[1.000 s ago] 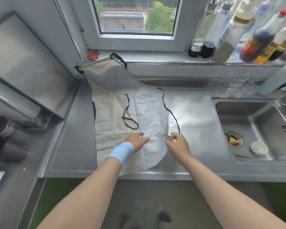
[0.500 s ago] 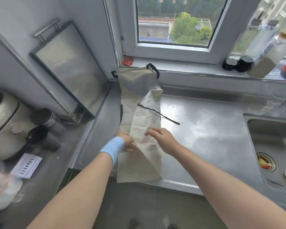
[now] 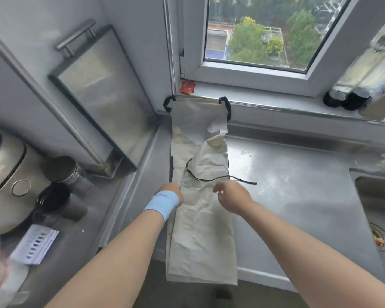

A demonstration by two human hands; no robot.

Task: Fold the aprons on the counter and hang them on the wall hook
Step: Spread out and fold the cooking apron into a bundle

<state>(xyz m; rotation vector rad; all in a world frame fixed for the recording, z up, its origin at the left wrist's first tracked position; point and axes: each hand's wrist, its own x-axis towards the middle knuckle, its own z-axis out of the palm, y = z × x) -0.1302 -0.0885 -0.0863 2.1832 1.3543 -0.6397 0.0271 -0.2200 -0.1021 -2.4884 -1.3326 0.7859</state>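
Now, apron (image 3: 200,230) folded narrow on counter (image 3: 287,185), 12 to 6 o'clock.
Left hand (image 3: 172,193) curled at its left edge, right hand (image 3: 231,196) curled over middle, grasps unclear; black tie (image 3: 242,180) trails toward sink (image 3: 376,196) at 3 o'clock.

Steel counter (image 3: 287,185); beige apron (image 3: 200,218) folded lengthwise on it, hem overhanging front edge.

Two bare arms show, both uncovered all the way up. The left arm wears a soft, light blue wristband (image 3: 161,203). The left hand (image 3: 173,191) sticks out just past the wristband. The right hand (image 3: 231,200) and its arm are to the right of the wristband.
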